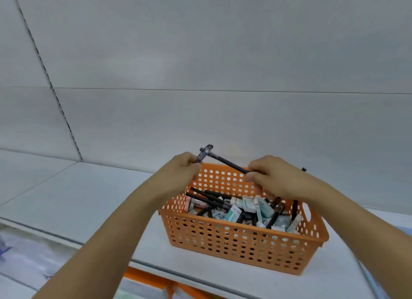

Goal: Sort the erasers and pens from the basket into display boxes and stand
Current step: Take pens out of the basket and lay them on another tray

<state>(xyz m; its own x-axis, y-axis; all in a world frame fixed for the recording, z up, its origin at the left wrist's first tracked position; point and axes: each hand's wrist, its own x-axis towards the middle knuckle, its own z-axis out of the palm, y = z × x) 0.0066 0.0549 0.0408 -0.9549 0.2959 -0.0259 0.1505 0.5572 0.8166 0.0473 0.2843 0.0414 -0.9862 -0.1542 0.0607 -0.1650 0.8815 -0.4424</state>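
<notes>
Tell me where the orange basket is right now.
In the head view, the orange basket sits right of centre on the white shelf, below both raised hands, with loose pens and boxed erasers inside.

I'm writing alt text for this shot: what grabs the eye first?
The orange basket on the white shelf, full of dark pens and small boxed erasers. Above its far rim, the left hand and right hand hold dark pens between them.
</notes>
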